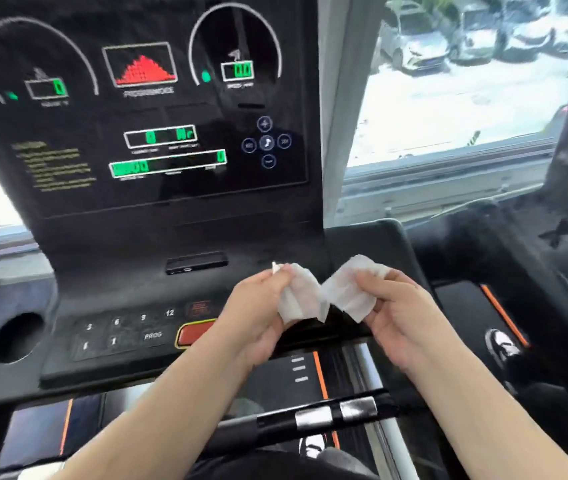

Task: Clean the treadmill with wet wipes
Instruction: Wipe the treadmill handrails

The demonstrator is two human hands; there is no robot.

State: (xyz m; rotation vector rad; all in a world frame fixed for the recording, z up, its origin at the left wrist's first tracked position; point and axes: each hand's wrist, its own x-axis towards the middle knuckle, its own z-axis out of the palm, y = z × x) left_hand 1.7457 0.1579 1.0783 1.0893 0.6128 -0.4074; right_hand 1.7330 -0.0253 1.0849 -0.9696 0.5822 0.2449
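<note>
Both forearms reach forward and converge above the handlebar (327, 415). The left grip (262, 306) and right grip (397, 313) each pinch one end of the white wet wipe (324, 296) with curled fingers and thumb. The crumpled wipe runs left to right between them and dips at its middle. It is held in the air over the treadmill console (120, 292), just right of the red button (192, 334). Beyond, the display (137, 116) glows green.

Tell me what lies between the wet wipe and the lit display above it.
In the head view, bare black console with one small dark slot. The left hand and right hand pinch the wet wipe below it.
</note>
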